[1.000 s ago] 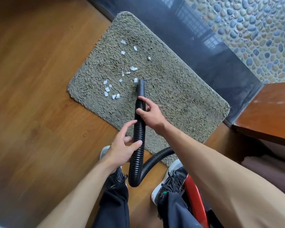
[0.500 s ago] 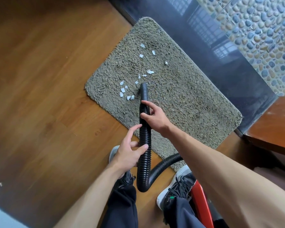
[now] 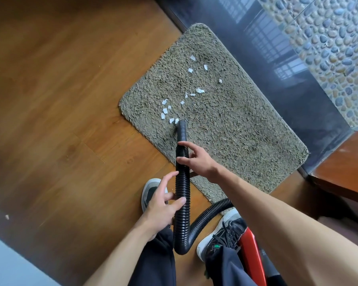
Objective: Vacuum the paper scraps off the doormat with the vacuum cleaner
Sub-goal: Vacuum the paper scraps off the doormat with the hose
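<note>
Floor: warm brown wooden floor (image 3: pixel 60 120) fills your left side; one small pale fleck (image 3: pixel 7 217) lies on it toward the lower left, well apart from the doormat.
Left hand: your left hand (image 3: pixel 163 209) holds the hose low down in a loose grasp; the thumb is laid against the ribs, the lower fingers curl at its side, and the forefinger stretches up along it.
Paper scraps: the white paper scraps (image 3: pixel 165 111) lie on the doormat; a cluster sits near its left corner, and a looser trail runs toward the far corner.
Hose: the black ribbed hose (image 3: pixel 182 182) climbs from a bend between your shoes to a smooth nozzle (image 3: pixel 181 126); the nozzle mouth rests on the pile at the near side of the cluster, touching or just beside the nearest scrap.
Right hand: your right hand (image 3: pixel 201 162) grips the hose higher, just behind the nozzle; forefinger and thumb wrap over it.
Doormat: the shaggy grey-green doormat (image 3: pixel 236 131) lies slantwise on the floor; its far long edge runs along a dark glossy sill (image 3: pixel 287 89).
Shoes: the left shoe (image 3: pixel 151 188) is on the floor beside the hose; the right shoe (image 3: pixel 221 230) is near the doormat's near corner.
Vacuum cleaner: the red vacuum cleaner (image 3: pixel 252 254) sits just beside the right shoe; your right arm partly hides it.
Far right: pebble paving (image 3: pixel 329 38) lies beyond the sill; a brown wooden ledge (image 3: pixel 343 168) is at the right edge.
</note>
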